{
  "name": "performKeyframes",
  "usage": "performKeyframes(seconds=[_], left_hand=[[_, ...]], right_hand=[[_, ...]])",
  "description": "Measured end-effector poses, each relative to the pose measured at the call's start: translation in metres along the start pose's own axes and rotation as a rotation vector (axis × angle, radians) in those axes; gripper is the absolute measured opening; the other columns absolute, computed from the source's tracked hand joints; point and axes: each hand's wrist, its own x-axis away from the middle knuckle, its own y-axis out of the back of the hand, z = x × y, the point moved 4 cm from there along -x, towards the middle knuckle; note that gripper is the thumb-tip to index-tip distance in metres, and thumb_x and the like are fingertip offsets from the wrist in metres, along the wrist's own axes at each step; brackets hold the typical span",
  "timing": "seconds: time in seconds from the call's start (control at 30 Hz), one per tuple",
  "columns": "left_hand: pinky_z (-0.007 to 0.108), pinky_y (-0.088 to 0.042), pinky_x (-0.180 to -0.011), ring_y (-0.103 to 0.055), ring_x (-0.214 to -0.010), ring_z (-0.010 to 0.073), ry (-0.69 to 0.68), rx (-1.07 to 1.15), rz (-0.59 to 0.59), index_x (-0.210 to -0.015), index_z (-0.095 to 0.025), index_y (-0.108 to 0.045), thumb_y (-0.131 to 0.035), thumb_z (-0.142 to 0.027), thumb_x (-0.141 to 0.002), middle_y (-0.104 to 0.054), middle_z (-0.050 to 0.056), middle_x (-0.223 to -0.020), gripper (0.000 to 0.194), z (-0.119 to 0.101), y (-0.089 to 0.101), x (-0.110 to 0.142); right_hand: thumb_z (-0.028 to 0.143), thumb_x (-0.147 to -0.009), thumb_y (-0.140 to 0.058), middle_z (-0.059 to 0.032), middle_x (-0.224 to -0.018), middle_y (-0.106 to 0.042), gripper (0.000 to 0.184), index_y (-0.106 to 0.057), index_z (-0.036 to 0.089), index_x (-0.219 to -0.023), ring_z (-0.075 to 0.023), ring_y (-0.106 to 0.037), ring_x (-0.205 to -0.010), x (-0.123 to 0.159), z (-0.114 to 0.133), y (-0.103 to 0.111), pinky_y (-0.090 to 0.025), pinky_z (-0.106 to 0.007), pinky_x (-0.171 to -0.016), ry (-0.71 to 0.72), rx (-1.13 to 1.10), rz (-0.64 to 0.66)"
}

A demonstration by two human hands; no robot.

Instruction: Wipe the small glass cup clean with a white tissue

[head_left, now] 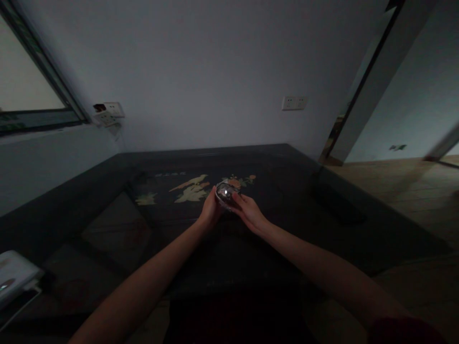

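Observation:
Between my two hands is a small, rounded, shiny object (225,191) with a bright glint on top and what looks like clear wrapping; its exact kind is not visible. My left hand (211,209) is closed against its left side. From the right, my right hand (248,209) grips it, with a finger or thumb laid over its edge. Both hands are over the dark, glossy table (229,258), near a printed picture of a pale bird (191,188) and orange flowers (253,177). The undersides of the fingers are hidden.
A white device (16,277) with a cable lies at the table's left edge. To the right is a dark, flat, long shape (337,205). Wall sockets (294,103) are on the wall behind, and a window (28,71) is at upper left.

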Motion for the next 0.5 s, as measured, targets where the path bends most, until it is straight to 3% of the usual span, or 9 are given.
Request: performKeyframes(seconds=[0.1, 0.23, 0.4, 0.5], left_hand=[[0.034, -0.044, -0.095, -0.061, -0.102, 0.0216, -0.162, -0.195, 0.023, -0.101, -0.016, -0.064, -0.044, -0.048, -0.089, -0.069, 0.007, -0.102, 0.039, -0.010, 0.001, 0.006], [0.037, -0.036, -0.104, -0.052, -0.119, 0.0217, -0.528, -0.577, 0.089, -0.120, -0.020, -0.055, -0.039, -0.047, -0.093, -0.057, 0.008, -0.127, 0.041, -0.028, -0.003, 0.022], [0.041, -0.030, -0.109, -0.045, -0.126, 0.0219, -0.877, -0.918, 0.185, -0.126, -0.021, -0.051, -0.032, -0.040, -0.097, -0.053, 0.011, -0.131, 0.040, -0.040, -0.015, 0.039], [0.043, -0.027, -0.110, -0.044, -0.127, 0.0221, -0.938, -0.999, 0.235, -0.122, -0.022, -0.056, -0.032, -0.037, -0.097, -0.055, 0.009, -0.130, 0.037, -0.041, -0.020, 0.041]], right_hand=[[0.045, -0.059, -0.081, -0.0052, -0.091, -0.071, 0.039, -0.069, 0.017, -0.083, -0.0205, -0.065, -0.091, 0.000, -0.001, -0.002, -0.048, -0.038, -0.091, 0.010, 0.001, 0.018], [0.041, -0.058, -0.082, -0.0023, -0.090, -0.070, 0.038, -0.068, 0.020, -0.086, -0.0178, -0.063, -0.089, 0.001, -0.002, -0.003, -0.047, -0.034, -0.090, 0.037, -0.018, 0.026], [0.037, -0.059, -0.082, 0.0005, -0.087, -0.068, 0.037, -0.069, 0.021, -0.089, -0.0143, -0.062, -0.083, 0.002, 0.000, -0.004, -0.047, -0.030, -0.084, 0.061, -0.027, 0.046], [0.036, -0.058, -0.083, 0.0007, -0.083, -0.068, 0.035, -0.069, 0.020, -0.086, -0.0141, -0.061, -0.078, 0.002, -0.001, -0.003, -0.047, -0.028, -0.078, 0.024, -0.013, 0.032]])
